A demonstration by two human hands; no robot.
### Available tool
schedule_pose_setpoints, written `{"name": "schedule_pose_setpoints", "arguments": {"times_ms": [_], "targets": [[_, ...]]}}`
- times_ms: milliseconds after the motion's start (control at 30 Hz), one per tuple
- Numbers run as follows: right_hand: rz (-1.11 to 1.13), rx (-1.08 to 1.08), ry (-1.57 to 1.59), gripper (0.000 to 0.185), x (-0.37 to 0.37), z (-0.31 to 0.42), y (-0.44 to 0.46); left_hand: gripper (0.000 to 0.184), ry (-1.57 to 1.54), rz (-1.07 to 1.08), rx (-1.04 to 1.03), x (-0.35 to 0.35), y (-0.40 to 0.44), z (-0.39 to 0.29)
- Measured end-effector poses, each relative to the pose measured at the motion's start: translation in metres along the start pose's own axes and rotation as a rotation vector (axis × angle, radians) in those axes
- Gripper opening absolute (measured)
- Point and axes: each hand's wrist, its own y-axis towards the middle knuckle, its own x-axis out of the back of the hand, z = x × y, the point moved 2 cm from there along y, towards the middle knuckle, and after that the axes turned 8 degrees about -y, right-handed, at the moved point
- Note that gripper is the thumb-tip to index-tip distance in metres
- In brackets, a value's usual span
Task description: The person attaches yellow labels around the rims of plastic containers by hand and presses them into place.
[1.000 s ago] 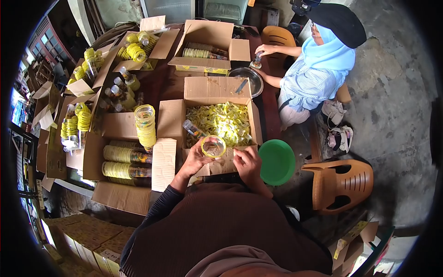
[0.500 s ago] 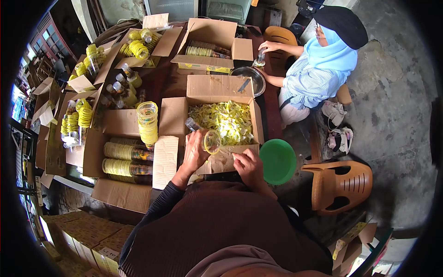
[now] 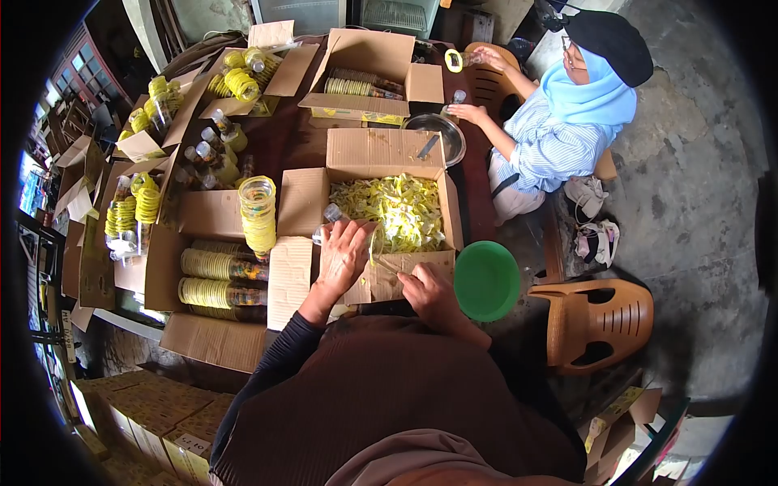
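Note:
My left hand [image 3: 344, 257] is wrapped over a clear plastic container [image 3: 376, 240], whose round yellowish rim points right and whose narrow end shows past the fingers at upper left. My right hand [image 3: 428, 292] is closed on a thin stick-like tool [image 3: 388, 266], its tip close to the container's rim; its exact kind is unclear. Both hands are over the front flap of an open cardboard box [image 3: 387, 151]. Inside it lies a heap of yellow and white strips [image 3: 397, 211]. Left of my hands stands a tall stack of clear cups with yellow rims [image 3: 258, 217].
A green basin [image 3: 487, 281] is right of the box, beside an orange plastic chair [image 3: 596, 326]. Across the table a co-worker [image 3: 539, 150] handles clear containers near a metal bowl [image 3: 442, 134]. Another carton [image 3: 215, 340] at left holds rows of yellow-rimmed stacks.
My left hand has turned over the container, its rim now more edge-on. My right hand has moved slightly left and down, the thin tool now showing. The co-worker's hands have moved apart.

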Motion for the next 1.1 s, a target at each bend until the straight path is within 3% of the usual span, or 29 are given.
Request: {"name": "schedule_pose_setpoints", "arguments": {"times_ms": [200, 267, 400, 467, 600, 700, 900, 967, 1033, 1100], "targets": [[0.022, 0.055, 0.046, 0.022, 0.005, -0.007, 0.008, 0.052, -0.013, -0.014, -0.005, -0.004, 0.000, 0.004], [0.114, -0.130, 0.348, 0.022, 0.011, -0.008, 0.012, 0.052, -0.011, -0.029, -0.004, -0.005, 0.002, 0.005], [0.082, -0.088, 0.259, 0.018, 0.003, -0.009, 0.011, 0.054, -0.023, -0.068, 0.026, -0.009, 0.000, 0.008], [-0.047, 0.040, 0.034, 0.018, -0.005, -0.014, 0.010, 0.055, -0.021, -0.069, 0.059, -0.020, -0.005, 0.016], [-0.026, 0.045, 0.057, 0.019, -0.001, -0.013, 0.013, 0.056, -0.010, -0.060, 0.056, -0.013, -0.003, 0.012], [0.101, -0.068, 0.246, 0.022, 0.000, -0.012, 0.014, 0.056, -0.021, -0.007, 0.045, -0.009, 0.001, 0.009], [-0.072, 0.064, 0.004, 0.015, -0.003, -0.020, 0.015, 0.055, -0.098, -0.060, 0.106, -0.020, 0.000, 0.017], [0.038, -0.062, 0.162, 0.016, -0.001, -0.016, 0.017, 0.053, -0.058, -0.075, 0.103, -0.022, -0.002, 0.018], [0.047, -0.056, 0.198, 0.016, 0.001, -0.013, 0.017, 0.051, 0.025, -0.099, 0.019, -0.022, -0.004, 0.017], [0.049, -0.054, 0.232, 0.016, -0.002, -0.017, 0.017, 0.050, -0.038, -0.067, 0.063, -0.021, -0.002, 0.016]]}}
